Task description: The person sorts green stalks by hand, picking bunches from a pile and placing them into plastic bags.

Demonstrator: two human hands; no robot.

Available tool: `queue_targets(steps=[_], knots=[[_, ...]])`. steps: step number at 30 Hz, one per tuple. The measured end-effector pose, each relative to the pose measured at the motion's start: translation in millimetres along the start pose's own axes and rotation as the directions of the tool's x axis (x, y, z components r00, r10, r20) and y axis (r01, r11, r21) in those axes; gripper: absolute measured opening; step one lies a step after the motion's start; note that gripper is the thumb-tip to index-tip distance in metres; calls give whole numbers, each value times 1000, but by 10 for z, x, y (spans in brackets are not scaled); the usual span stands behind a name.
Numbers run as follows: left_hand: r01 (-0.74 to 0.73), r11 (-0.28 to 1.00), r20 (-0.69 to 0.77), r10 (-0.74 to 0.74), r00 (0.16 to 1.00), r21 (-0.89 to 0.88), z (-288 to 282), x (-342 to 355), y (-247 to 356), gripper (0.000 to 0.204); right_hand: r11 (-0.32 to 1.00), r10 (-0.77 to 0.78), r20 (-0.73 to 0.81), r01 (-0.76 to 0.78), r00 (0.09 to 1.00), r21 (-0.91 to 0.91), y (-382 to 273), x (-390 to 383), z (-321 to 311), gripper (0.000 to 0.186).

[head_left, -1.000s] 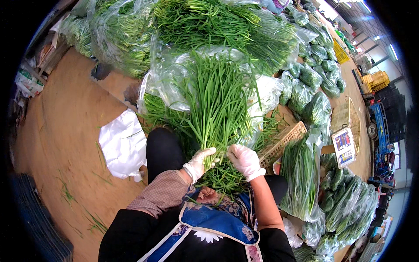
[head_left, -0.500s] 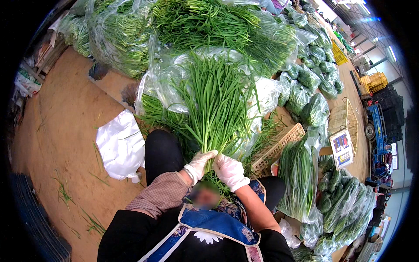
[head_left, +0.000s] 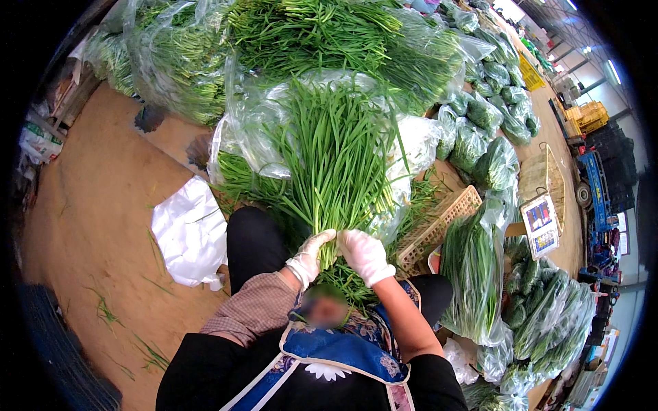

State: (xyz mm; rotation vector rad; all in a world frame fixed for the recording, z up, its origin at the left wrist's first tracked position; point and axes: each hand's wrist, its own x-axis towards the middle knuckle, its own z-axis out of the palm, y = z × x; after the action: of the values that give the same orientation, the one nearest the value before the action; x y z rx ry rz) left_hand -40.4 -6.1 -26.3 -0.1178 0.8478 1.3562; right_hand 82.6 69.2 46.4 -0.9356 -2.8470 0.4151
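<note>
A large bunch of garlic chives point(head_left: 336, 151) fans out away from me, its long flat green leaves spread and its stem ends gathered near my lap. My left hand point(head_left: 310, 259), in a pale glove, is closed around the stems. Close beside it, my right hand point(head_left: 365, 257), in a white glove, has its fingers bent and pressed together at the right side of the stems. Whatever those right fingertips pinch is too small to make out. Loose green leaves point(head_left: 349, 286) lie below my hands. Behind the bunch spreads a clear plastic bag point(head_left: 260, 147).
Large bagged bundles of greens point(head_left: 179, 65) stand ahead. A tan plastic crate point(head_left: 439, 229), bagged chives point(head_left: 473, 274) and a small scale display point(head_left: 541, 225) are at my right. A white plastic bag point(head_left: 190, 233) lies on the brown floor point(head_left: 89, 219) at my left.
My right hand has shifted slightly up and away from my left one. My left hand stays on the stems, and the whole view has turned a little.
</note>
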Motion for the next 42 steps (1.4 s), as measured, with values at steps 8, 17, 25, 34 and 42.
queue_targets(steps=[8, 17, 25, 34, 42], knots=[[28, 1000, 110, -28, 994, -5, 41, -106, 46, 32, 980, 90, 624, -181, 776, 84, 240, -656, -779, 26], [46, 997, 59, -50, 997, 57, 141, -163, 69, 27, 240, 486, 365, -523, 794, 818, 106, -93, -7, 9], [22, 985, 0, -22, 1000, 173, 50, -59, 97, 23, 81, 266, 413, -447, 871, 891, -199, -393, -560, 13], [204, 960, 223, -160, 962, -190, 162, -156, 186, 45, 847, 443, 374, -517, 815, 122, 622, -917, -406, 36], [146, 967, 208, -102, 973, -209, 148, -183, 188, 42, 869, 332, 145, -362, 932, 336, -164, 3, 89, 42]])
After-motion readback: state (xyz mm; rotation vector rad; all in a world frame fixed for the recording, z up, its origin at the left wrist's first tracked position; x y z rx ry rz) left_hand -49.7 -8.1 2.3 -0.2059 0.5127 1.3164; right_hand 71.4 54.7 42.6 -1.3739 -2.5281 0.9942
